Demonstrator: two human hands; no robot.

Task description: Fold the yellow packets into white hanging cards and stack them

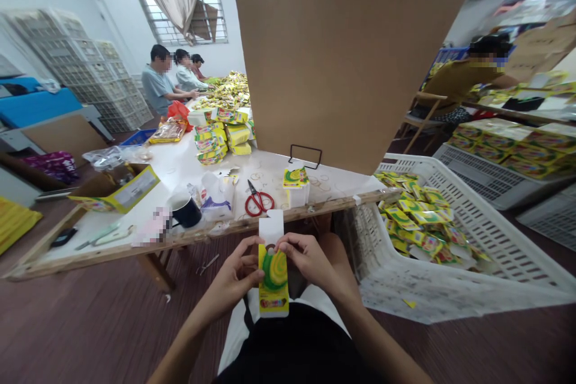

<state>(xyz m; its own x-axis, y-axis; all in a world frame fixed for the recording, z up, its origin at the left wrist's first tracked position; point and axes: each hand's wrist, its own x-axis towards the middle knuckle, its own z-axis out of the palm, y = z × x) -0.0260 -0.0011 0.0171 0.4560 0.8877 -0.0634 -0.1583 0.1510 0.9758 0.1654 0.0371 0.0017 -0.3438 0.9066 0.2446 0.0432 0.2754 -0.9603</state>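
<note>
Carton (273, 281) Calls for Light Touch

The left hand (238, 270) grips the yellow-green carton's side above the lap (234, 331) — the right hand (306, 257) pinches its upper edge. Thin card looks light, stiff yet easily creased; side edges likely offer the surest hold.

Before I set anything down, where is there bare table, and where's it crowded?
Barest: the white table behind the mug, between the open box and stacked packs. A smaller, lightly littered strip lies right of the short pile. Crowded: the front stretch from mug past plastic bag to scissors, just beyond the held carton.
</note>
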